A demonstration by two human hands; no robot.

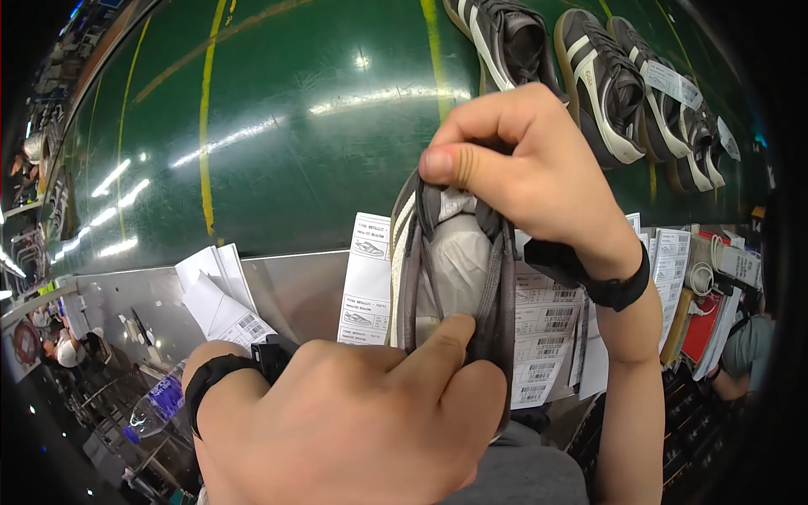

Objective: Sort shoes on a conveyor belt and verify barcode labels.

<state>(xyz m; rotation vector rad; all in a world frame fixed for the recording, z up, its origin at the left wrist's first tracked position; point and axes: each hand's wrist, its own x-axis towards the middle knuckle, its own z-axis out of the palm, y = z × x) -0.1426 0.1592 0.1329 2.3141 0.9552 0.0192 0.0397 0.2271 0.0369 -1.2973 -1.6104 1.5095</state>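
Note:
A dark sneaker with white side stripes is in front of me, held between my hands at the table's near edge. White crumpled paper fills its opening. My right hand pinches the sneaker's upper edge at the far end between thumb and fingers. My left hand covers the near end, its index finger reaching into the opening against the paper and its other fingers curled at the shoe's side. The sole and near tip are hidden. Both wrists wear black bands.
Several matching sneakers stand at the far right of the green table, some with paper tags. Printed label sheets hang along the near edge. Folded white papers lie left. A plastic bottle is lower left; a person is at right.

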